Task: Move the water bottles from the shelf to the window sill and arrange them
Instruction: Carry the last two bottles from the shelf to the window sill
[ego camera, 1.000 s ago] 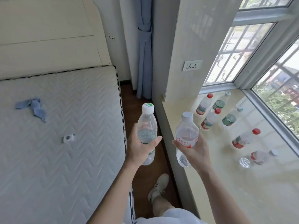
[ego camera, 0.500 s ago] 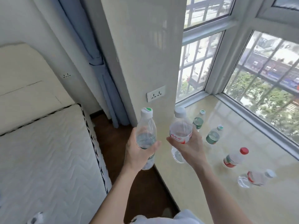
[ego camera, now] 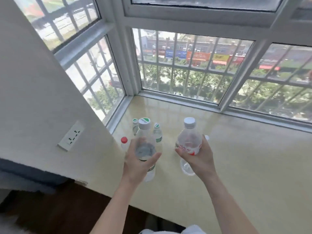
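Note:
My left hand (ego camera: 141, 164) grips a clear bottle with a green-and-white cap (ego camera: 144, 134), held upright above the near left part of the beige window sill (ego camera: 244, 157). My right hand (ego camera: 196, 157) grips a clear bottle with a white cap and a red label (ego camera: 189, 137), also held above the sill. Behind the left bottle, two green-capped bottles (ego camera: 157, 132) stand on the sill near the corner. A red-capped bottle (ego camera: 124, 143) stands by the wall. Other bottles behind my hands are mostly hidden.
A white wall (ego camera: 33, 98) with a power socket (ego camera: 70, 135) bounds the sill on the left. Barred windows (ego camera: 194, 68) close the sill at the back and left. Dark wooden floor (ego camera: 59, 208) lies below the sill's front edge.
The view has swung right from the bed toward the window. Both hands, each holding its bottle, now hover over the sill instead of beside it.

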Tool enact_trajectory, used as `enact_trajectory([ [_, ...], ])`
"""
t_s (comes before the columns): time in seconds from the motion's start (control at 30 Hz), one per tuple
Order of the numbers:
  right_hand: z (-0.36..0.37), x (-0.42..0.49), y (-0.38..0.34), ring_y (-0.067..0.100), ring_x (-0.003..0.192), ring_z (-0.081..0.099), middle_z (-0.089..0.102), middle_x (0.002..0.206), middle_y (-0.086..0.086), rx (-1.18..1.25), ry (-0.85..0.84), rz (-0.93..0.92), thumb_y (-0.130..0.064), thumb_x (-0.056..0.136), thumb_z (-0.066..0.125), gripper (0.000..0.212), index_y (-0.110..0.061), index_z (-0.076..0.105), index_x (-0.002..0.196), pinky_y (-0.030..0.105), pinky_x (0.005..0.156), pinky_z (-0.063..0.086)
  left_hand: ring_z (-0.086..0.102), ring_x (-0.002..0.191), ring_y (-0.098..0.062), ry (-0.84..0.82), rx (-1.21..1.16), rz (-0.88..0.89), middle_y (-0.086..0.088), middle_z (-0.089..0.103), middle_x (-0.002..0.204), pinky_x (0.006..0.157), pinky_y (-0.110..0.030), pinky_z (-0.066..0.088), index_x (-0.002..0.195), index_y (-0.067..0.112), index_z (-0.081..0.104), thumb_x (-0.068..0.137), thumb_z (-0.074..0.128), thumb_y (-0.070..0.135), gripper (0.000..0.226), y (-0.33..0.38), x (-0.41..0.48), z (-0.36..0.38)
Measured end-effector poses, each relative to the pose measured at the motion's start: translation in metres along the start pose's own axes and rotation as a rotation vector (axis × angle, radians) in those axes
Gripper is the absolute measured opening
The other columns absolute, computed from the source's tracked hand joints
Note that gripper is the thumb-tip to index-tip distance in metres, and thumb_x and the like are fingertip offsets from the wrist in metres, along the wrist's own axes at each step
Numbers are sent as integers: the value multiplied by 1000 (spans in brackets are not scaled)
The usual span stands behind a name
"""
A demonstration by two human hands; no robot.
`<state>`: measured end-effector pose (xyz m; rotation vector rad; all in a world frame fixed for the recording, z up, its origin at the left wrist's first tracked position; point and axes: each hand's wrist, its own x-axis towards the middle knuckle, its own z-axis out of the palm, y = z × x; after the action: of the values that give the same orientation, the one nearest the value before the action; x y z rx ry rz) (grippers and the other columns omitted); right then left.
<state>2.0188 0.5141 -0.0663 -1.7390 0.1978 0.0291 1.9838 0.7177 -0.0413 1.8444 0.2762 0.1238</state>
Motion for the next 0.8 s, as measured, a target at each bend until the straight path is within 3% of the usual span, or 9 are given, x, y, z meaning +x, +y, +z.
enact_trajectory([
  [0.17,-38,-19,14,13,87,70,71,92,-12,-11,273,41,-17,65,93,52,-29,59,102,36,78,56,61,109,-4,-193,-27,11,19,64,110,97,-45,51,114,35,57,59,88,45,64,-5,19,31],
  [0.3,-49,-33,36,13,90,69,70,95,-15,3,418,87,-23,61,93,55,-36,57,101,40,81,57,62,110,-7,-299,-35,-17,17,65,111,96,-49,51,121,35,54,55,85,55,75,-23,22,50],
  [0.4,-57,-35,60,13,91,69,68,96,-14,21,486,111,-21,64,94,55,-35,57,102,45,86,57,65,108,-13,-378,-40,-35,14,66,109,94,-46,53,118,44,55,59,83,59,67,-41,23,66],
  [0.5,-58,-31,90,17,95,69,69,101,-9,24,475,122,-22,64,93,56,-35,57,105,47,85,56,63,104,-2,-404,-46,-37,23,65,105,90,-22,49,113,38,57,61,78,56,59,-60,22,84],
  [0.6,-55,-21,126,17,92,69,68,99,-10,57,405,147,-9,67,90,58,-34,56,106,41,82,55,59,105,2,-433,-32,-45,25,63,105,85,-9,41,119,28,56,60,77,56,68,-90,24,105],
  [0.7,-51,-5,166,15,88,70,70,96,-6,62,328,180,-15,63,85,55,-25,58,109,32,78,56,58,105,1,-446,14,-71,22,62,105,84,-10,43,116,29,55,60,78,55,67,-131,30,125],
  [0.8,-46,16,205,7,85,70,73,93,-11,36,247,188,-5,68,89,49,-20,62,106,20,74,53,59,98,-1,-428,58,-92,22,61,100,80,-12,43,111,27,54,58,81,53,65,-171,41,144],
])
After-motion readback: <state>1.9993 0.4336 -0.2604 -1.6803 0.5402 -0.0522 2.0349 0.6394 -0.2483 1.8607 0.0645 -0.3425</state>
